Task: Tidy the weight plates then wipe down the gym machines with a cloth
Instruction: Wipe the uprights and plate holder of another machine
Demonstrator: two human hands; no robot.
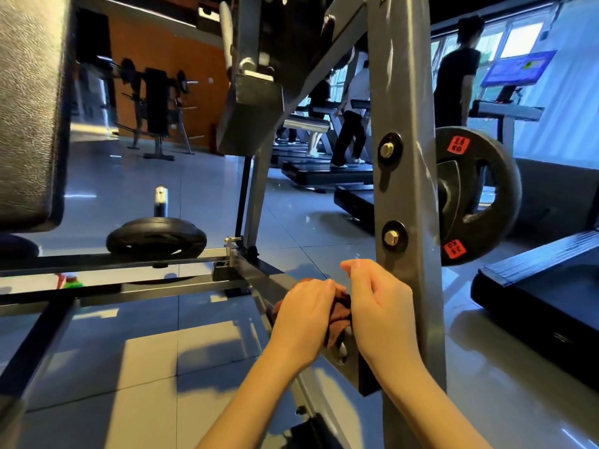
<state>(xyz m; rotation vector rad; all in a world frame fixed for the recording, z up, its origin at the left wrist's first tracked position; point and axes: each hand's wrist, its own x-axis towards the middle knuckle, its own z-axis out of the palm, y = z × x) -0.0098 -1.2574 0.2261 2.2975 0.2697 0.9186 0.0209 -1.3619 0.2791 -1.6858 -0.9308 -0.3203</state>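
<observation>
Against grey upright, left hand, right hand clutch brown cloth

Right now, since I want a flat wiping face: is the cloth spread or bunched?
Bunched: the cloth is a crumpled wad between left hand and right hand.

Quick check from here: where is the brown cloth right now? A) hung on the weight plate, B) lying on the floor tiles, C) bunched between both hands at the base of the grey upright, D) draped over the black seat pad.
C: the brown cloth is bunched between the left hand and right hand, low against the grey upright.
</observation>
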